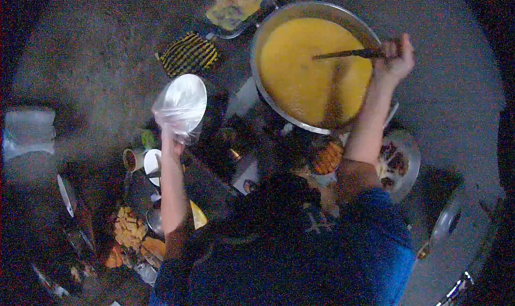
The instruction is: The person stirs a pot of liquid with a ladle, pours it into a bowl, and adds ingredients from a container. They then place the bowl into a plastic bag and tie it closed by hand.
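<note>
Grey surface [107, 64], one pot [351, 22], right fingers [406, 51] closed around one dark utensil [343, 54], left fingers [178, 148] around one plastic-wrapped dish [188, 102].

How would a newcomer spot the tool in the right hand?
Find the large metal pot of yellow liquid. Beside its right rim is the person's right hand, gripping a long dark utensil that points left. Its solid, narrow line sets it apart from the fainter streak on the liquid below.

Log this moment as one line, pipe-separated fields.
left hand: holding shiny plastic-covered oval object | right hand: gripping dark slender utensil over yellow liquid in round metal pot | liquid contact: unclear
</note>
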A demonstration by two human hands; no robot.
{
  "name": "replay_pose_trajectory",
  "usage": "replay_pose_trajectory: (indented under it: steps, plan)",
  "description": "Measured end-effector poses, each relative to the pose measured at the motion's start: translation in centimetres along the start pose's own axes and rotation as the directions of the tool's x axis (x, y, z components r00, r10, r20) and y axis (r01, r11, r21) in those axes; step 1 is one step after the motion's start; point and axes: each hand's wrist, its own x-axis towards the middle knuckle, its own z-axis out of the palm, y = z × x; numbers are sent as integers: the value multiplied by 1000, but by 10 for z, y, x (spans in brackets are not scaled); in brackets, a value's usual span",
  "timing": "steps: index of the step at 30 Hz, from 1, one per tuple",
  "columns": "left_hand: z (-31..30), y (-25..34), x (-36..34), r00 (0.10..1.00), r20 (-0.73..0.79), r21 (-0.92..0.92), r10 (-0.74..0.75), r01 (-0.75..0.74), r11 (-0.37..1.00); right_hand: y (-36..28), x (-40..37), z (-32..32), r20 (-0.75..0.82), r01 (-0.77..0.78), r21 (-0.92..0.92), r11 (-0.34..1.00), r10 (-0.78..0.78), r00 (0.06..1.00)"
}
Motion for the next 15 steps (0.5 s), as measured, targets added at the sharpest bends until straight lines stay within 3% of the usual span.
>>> replay_pose_trajectory:
  steps: [1,3,5,6,8,10,11,13,15]
  plan:
    - [-10,-4,7,999,43,20,-6,5,1000,-19,2,-12,83,-16,79,997,9,997]
    - [-20,-10,14,995,99,70,-6,-1,998,-77,-18,-14,30,-22,-1,1000,22,999]
    - [-10,-13,16,992,125,131,3,-20,991,-137,-49,-15,342,37,-72,997,-11,939]
    - [7,-16,9,994,106,38,35,-40,998,-156,-61,-11,536,208,-119,971,-113,836]
    - [14,-16,5,991,126,141,41,-58,988,-186,-96,3,800,503,-167,848,-182,572]
    - [11,-21,19,990,67,208,128,-139,968,-206,-131,16,893,589,-223,777,-80,444]
    - [9,-23,28,992,81,208,97,-112,972,-215,-142,18,903,555,-265,789,1,429]
    - [8,-26,45,993,110,210,35,-58,976,-214,-151,24,946,524,-146,839,-37,323]
    - [8,-29,56,988,143,219,51,-82,972,-190,-148,31,946,478,185,859,-287,149]
